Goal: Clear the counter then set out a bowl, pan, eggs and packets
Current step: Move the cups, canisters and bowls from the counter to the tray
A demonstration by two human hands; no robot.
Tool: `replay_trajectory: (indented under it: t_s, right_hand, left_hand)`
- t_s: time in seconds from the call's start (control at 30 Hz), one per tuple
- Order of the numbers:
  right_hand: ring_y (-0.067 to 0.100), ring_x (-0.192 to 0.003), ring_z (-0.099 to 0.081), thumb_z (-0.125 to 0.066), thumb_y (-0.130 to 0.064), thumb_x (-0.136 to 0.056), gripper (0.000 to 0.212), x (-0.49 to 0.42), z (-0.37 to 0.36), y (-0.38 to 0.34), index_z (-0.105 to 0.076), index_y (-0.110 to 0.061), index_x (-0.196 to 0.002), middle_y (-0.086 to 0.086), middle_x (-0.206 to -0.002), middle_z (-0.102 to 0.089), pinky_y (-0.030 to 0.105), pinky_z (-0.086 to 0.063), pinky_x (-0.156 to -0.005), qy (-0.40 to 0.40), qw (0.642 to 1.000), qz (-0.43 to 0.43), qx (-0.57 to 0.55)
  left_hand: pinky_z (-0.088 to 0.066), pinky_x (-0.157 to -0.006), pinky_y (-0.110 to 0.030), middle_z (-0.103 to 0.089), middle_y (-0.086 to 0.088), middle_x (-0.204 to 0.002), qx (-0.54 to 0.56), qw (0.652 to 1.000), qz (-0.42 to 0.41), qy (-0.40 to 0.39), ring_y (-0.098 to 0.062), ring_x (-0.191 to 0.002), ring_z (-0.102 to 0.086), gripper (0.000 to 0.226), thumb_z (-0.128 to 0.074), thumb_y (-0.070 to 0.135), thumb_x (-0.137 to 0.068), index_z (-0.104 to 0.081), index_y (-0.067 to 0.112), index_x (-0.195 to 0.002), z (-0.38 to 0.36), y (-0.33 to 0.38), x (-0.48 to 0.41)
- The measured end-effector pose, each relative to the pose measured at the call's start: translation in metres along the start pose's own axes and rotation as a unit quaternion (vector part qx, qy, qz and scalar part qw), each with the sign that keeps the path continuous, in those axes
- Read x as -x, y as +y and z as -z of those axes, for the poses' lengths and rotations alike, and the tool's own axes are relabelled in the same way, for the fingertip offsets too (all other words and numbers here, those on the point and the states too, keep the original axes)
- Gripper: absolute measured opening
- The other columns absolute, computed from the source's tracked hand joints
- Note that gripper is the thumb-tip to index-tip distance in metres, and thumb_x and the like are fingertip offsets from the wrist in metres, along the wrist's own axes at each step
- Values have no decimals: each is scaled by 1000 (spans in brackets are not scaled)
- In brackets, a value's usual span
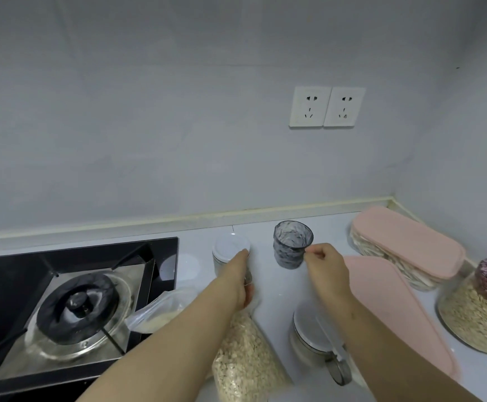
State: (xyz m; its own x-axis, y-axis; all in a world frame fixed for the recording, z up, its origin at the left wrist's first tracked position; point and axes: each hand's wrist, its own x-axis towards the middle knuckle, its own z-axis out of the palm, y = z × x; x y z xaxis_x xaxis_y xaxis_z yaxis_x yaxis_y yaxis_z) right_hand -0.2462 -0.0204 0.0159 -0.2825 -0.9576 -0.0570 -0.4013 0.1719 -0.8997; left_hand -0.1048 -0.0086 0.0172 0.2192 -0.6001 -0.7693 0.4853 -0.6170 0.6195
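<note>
**Counter clearing: both hands on vessels**

Head view. The person is reaching both arms over the white counter. The left hand is lying against the right side of a white-lidded jar. One fingertip is resting at the lid rim and the fingers are curling round the side; the far fingers are hidden. The right hand is curling its fingers and pinching the near rim of a dark glass cup between thumb and forefinger. Jar and cup are upright near the back wall, a little apart.

An oat bag is lying under the left forearm. A second bag is leaning on the stove edge. A clasp jar is sitting beneath the right forearm. A pink-lidded box, a pink lid just in front of it, and an oat jar are occupying the right corner. Two sockets are showing on the wall.
</note>
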Motion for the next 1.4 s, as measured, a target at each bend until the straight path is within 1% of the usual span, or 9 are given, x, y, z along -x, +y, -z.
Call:
replay_trajectory:
  t_s: [0.2, 0.4, 0.53, 0.67, 0.93, 1.03, 1.13, 1.27, 1.4]
  right_hand:
    - [17, -90, -48, -51, -6, -89, 20, -1, -2, 2, -63, -6, -104, 2, -96, -57, 20, -29, -71, -14, 1000, -9, -1]
    - [18, -88, -49, -50, -6, -89, 19, 7, -1, 1, -64, -7, -102, 1, -93, -57, 22, -31, -74, -17, 1000, -13, -6]
    - [18, -88, -50, -50, -6, -89, 17, 23, 9, -3, -64, -8, -99, 2, -93, -58, 22, -31, -75, -6, 1000, -11, -22]
    - [17, -89, -50, -50, -7, -90, 15, 46, 22, -4, -62, -11, -96, 1, -93, -58, 21, -31, -76, 6, 999, -10, -31]
    - [22, -71, -50, -45, -3, -86, 16, 111, 53, 22, -58, -11, -85, 3, -80, -57, 25, -38, -54, 60, 996, -33, -58]
    - [19, -59, -47, -42, -2, -88, 14, 125, 60, 34, -53, -9, -84, 7, -77, -56, 21, -41, -49, 33, 997, -62, -31]
    - [29, -73, -55, -38, -9, -89, 12, 131, 57, 50, -50, -7, -90, 15, -90, -61, 31, -44, -62, -21, 995, -89, 32]
    - [23, -58, -50, -38, -10, -92, 16, 134, 58, 60, -48, -5, -103, 8, -78, -51, 19, -36, -42, -106, 985, -137, 16]
    - [23, -63, -51, -39, -10, -92, 13, 133, 64, 65, -50, -9, -99, 4, -75, -50, 23, -39, -47, -132, 982, -134, 1]
  left_hand:
    - [-36, -37, -14, -41, 1, -63, 7, 1000, -9, -15, -12, -51, -37, 41, -52, 43, -91, -42, 14, -62, 1, 0, -8]
    - [-38, -39, -16, -51, 0, -74, -36, 992, -109, -48, -12, -57, -44, 14, -45, 26, -97, -52, 13, -98, 21, -5, -5]
    - [-37, -52, -20, -44, 1, -69, -71, 980, -166, -89, -13, -62, -46, 25, -39, 22, -100, -46, 16, -77, 40, -9, 15]
    - [-42, -45, -19, -41, 0, -71, -93, 973, -188, -98, -14, -65, -54, 26, -40, 22, -99, -45, 15, -75, 56, -21, 34]
    - [-37, -58, -27, -48, 1, -52, -108, 968, -198, -111, -19, -61, -50, 34, -40, 19, -96, -38, 17, -62, 60, -54, 69]
    - [-41, -61, -30, -48, -1, -49, -110, 970, -188, -107, -21, -58, -48, 35, -38, 19, -95, -39, 15, -60, 64, -68, 83]
    - [-47, -58, -30, -44, -4, -60, -119, 969, -193, -100, -20, -60, -49, 36, -37, 19, -97, -41, 12, -62, 66, -79, 95]
    - [-43, -55, -29, -42, -4, -61, -115, 967, -207, -90, -19, -60, -49, 35, -35, 17, -99, -42, 13, -64, 61, -90, 108]
    - [-41, -58, -27, -44, -3, -63, -113, 967, -213, -85, -17, -61, -51, 33, -34, 13, -98, -45, 12, -67, 61, -101, 117]
